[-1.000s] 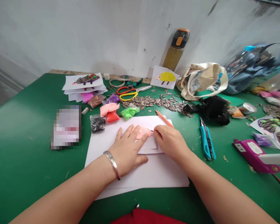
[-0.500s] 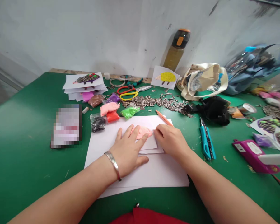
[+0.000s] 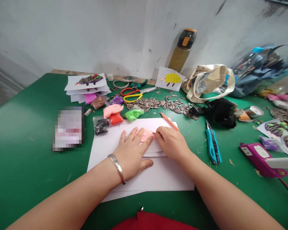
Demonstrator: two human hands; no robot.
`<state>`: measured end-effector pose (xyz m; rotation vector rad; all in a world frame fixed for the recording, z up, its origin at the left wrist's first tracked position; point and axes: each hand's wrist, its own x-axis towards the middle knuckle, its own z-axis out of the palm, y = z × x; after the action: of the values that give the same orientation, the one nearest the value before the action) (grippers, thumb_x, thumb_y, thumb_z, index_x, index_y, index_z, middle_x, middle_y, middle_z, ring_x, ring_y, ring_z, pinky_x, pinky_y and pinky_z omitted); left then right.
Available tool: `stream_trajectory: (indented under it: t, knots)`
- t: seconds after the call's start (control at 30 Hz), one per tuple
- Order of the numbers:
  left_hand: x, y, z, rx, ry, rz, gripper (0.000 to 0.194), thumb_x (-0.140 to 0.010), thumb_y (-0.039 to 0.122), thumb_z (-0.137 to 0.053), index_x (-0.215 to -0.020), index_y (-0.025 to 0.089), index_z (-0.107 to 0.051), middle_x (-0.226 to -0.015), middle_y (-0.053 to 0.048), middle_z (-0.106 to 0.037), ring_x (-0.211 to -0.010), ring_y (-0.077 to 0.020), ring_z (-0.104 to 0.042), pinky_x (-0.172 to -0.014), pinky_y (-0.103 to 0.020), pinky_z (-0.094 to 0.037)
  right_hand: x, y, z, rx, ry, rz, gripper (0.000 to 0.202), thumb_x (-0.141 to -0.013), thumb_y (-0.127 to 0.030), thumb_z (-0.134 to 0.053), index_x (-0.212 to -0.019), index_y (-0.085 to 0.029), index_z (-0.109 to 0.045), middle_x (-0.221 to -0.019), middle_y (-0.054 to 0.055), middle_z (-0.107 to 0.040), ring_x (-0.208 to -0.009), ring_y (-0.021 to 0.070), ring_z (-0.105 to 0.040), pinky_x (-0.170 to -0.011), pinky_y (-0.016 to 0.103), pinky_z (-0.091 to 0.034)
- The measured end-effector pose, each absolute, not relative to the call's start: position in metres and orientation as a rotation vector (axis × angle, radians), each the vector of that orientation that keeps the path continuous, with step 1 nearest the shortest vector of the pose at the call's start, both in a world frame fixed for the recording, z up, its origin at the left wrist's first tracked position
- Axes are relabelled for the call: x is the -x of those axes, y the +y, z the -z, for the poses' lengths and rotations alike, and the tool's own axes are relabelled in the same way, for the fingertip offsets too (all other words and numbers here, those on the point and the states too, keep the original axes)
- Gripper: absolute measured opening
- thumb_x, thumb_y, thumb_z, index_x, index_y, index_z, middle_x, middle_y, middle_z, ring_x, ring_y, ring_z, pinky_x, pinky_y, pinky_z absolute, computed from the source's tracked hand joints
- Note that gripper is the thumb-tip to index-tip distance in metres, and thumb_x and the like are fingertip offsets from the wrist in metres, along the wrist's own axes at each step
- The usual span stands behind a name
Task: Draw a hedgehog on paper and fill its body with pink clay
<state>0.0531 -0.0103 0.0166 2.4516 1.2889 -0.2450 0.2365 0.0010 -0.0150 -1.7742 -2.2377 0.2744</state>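
Observation:
Flat and with fingers spread, my left hand point(image 3: 132, 151) presses on a small white sheet point(image 3: 152, 147) and partly covers a thin patch of pink clay point(image 3: 147, 135) on it. My right hand point(image 3: 172, 142) is closed, its fingertips pinched together at the patch's right edge. A tiny dark spot shows by those fingertips; what they hold is too small and hidden to name. Under both hands lie larger white sheets point(image 3: 168, 175). An orange pen point(image 3: 169, 121) rests just beyond my right hand.
Bagged clay, including a green pack point(image 3: 133, 114) and a black pack point(image 3: 100, 125), lies behind the paper. Beyond are scissors point(image 3: 134, 94) and scattered sunflower seeds point(image 3: 148, 103). A blue utility knife point(image 3: 213, 143) lies right; a phone-like blurred object point(image 3: 68, 129) left. A hedgehog drawing point(image 3: 170, 78) leans behind.
My right hand has shifted slightly left, its fingertips now over the right edge of the pink clay. My left hand stays in place.

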Motion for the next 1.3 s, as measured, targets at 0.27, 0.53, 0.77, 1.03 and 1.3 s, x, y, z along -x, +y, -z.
stream_trajectory:
  t: [0.27,0.53,0.77,1.03,1.3]
  knots:
    - [-0.0526,-0.0105,-0.0157,-2.462,1.287,0.234,0.078,-0.082,0.051,-0.06,-0.149,0.028,-0.027,-0.158,-0.016,-0.019,-0.145,-0.0386,-0.012,-0.11,-0.065,-0.014,-0.2363,0.0022,0.0131,1.835,-2.161,-0.351,0.02,-0.091,-0.02,-0.043,-0.076,-0.02,-0.057,-0.08,0.003,-0.068,-0.076,0.0184,-0.06,-0.061,0.027,-0.032]
    - [-0.0525,-0.0105,-0.0165,-2.451,1.285,0.227,0.079,-0.081,0.051,-0.061,-0.149,0.029,-0.027,-0.158,-0.016,-0.019,-0.145,-0.0388,-0.012,-0.11,-0.065,-0.013,-0.2366,0.0033,0.0137,1.854,-2.141,-0.365,0.02,-0.091,-0.02,-0.044,-0.074,-0.021,-0.055,-0.076,0.002,-0.067,-0.072,0.0174,-0.059,-0.061,0.027,-0.032]
    - [-0.0525,-0.0105,-0.0149,-2.467,1.288,0.235,0.079,-0.081,0.051,-0.06,-0.15,0.028,-0.026,-0.158,-0.017,-0.018,-0.145,-0.0382,-0.012,-0.11,-0.065,-0.014,-0.2367,0.0028,0.0137,1.849,-2.13,-0.376,0.02,-0.09,-0.021,-0.045,-0.073,-0.021,-0.056,-0.075,0.002,-0.067,-0.073,0.0179,-0.059,-0.059,0.027,-0.03]
    - [-0.0516,-0.0105,-0.0153,-2.458,1.286,0.228,0.078,-0.081,0.051,-0.06,-0.149,0.029,-0.027,-0.158,-0.015,-0.018,-0.144,-0.0386,-0.013,-0.11,-0.065,-0.014,-0.2368,0.0017,0.0146,1.842,-2.131,-0.357,0.019,-0.088,-0.02,-0.046,-0.072,-0.021,-0.055,-0.074,0.002,-0.067,-0.068,0.0174,-0.058,-0.059,0.028,-0.031]
    - [-0.0521,-0.0104,-0.0155,-2.464,1.289,0.231,0.077,-0.081,0.05,-0.06,-0.149,0.03,-0.028,-0.157,-0.017,-0.02,-0.144,-0.0382,-0.013,-0.109,-0.065,-0.015,-0.2376,0.0024,0.0106,1.839,-2.148,-0.371,0.021,-0.088,-0.017,-0.045,-0.069,-0.021,-0.054,-0.072,0.003,-0.066,-0.079,0.0196,-0.062,-0.063,0.027,-0.035]
